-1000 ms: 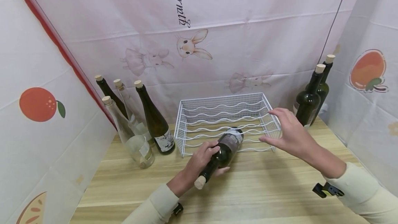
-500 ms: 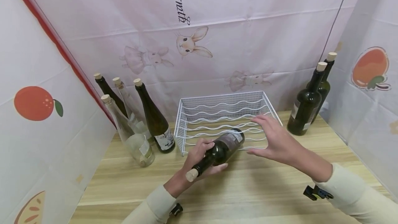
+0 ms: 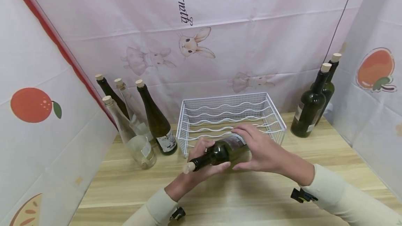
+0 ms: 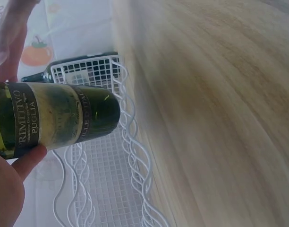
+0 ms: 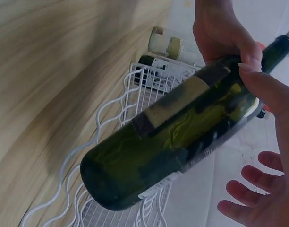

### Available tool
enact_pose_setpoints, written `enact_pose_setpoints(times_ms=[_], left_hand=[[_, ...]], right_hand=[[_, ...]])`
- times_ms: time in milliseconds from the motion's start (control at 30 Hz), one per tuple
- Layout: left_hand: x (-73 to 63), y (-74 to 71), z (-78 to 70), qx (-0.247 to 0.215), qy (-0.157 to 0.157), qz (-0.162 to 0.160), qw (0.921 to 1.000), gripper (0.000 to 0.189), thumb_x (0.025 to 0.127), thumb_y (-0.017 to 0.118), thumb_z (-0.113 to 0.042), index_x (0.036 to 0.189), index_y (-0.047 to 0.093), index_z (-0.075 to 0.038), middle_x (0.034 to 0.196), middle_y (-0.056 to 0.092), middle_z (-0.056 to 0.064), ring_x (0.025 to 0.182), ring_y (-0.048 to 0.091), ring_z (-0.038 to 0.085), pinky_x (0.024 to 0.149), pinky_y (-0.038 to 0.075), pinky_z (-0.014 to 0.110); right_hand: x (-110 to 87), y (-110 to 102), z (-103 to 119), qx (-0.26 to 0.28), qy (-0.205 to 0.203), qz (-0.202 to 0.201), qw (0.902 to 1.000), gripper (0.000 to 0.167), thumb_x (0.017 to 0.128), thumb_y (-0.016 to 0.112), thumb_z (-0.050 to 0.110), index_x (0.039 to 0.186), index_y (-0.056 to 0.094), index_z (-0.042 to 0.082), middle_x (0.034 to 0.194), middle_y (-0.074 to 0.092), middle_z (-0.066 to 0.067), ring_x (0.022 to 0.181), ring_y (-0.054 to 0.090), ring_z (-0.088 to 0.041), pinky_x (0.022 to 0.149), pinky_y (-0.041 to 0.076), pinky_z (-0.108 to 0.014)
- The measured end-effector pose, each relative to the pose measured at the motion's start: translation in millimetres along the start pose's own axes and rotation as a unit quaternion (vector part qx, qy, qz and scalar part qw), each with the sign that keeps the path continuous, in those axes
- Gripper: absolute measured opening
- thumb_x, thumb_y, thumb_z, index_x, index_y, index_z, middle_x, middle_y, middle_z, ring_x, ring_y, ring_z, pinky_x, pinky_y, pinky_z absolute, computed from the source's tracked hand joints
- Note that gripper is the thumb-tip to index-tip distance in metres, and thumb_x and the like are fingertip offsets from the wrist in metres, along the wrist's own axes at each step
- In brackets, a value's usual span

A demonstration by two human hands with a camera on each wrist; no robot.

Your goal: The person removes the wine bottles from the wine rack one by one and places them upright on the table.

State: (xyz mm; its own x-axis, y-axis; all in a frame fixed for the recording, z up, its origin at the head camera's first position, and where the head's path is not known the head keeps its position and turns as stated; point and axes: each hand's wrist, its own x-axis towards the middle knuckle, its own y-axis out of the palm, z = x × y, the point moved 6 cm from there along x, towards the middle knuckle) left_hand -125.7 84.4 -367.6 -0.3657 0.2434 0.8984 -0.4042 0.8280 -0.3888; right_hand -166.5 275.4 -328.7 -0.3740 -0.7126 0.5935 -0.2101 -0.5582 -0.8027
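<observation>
A dark green wine bottle (image 3: 224, 152) with a cork in its neck lies tilted above the table in front of the white wire rack (image 3: 226, 104). My left hand (image 3: 201, 165) grips it around the shoulder, the corked end toward me. At the base end, my right hand (image 3: 263, 151) stands with thumb and fingers spread around the bottle. In the right wrist view the fingers of this right hand (image 5: 258, 194) are held off the glass, and its thumb overlaps the shoulder; contact is unclear. The left wrist view shows the label of the bottle (image 4: 59, 116) and its base before the rack's wavy wires.
Several corked bottles stand at the left, among them a clear bottle (image 3: 138, 149) and a dark one with a white label (image 3: 166, 142). At the right stand two dark bottles (image 3: 309, 109). A printed curtain (image 3: 251, 44) hangs behind the wooden table (image 3: 251, 198).
My right hand has moved left from the rack's right side to the bottle's base. The bottle, held in my left hand, has turned flatter and its corked end has shifted left and up.
</observation>
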Motion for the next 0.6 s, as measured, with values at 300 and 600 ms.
enact_pose_setpoints(times_ms=[300, 600], left_hand=[[0.7, -3.4, 3.1, -0.013, -0.053, 0.011, 0.9984, 0.060, 0.079, 0.090, -0.035, 0.114, 0.056, 0.000, 0.104, 0.063, 0.009, 0.090, 0.062, 0.017, 0.077, 0.053, 0.020], [-2.2, -2.0, 6.7, -0.087, -0.143, 0.020, 0.9858, 0.055, 0.074, 0.093, -0.017, 0.114, 0.056, -0.005, 0.107, 0.067, 0.008, 0.092, 0.065, 0.015, 0.075, 0.058, 0.024]], right_hand=[[3.4, 11.1, 7.7, -0.025, -0.004, 0.022, 0.9995, 0.112, 0.060, 0.093, 0.065, 0.145, 0.050, 0.006, 0.142, 0.057, -0.014, 0.127, 0.060, -0.028, 0.103, 0.058, -0.046], [5.1, 20.4, 10.0, -0.020, 0.019, 0.040, 0.9988, 0.110, 0.061, 0.094, 0.061, 0.146, 0.048, 0.007, 0.144, 0.058, -0.016, 0.132, 0.059, -0.034, 0.108, 0.054, -0.050]])
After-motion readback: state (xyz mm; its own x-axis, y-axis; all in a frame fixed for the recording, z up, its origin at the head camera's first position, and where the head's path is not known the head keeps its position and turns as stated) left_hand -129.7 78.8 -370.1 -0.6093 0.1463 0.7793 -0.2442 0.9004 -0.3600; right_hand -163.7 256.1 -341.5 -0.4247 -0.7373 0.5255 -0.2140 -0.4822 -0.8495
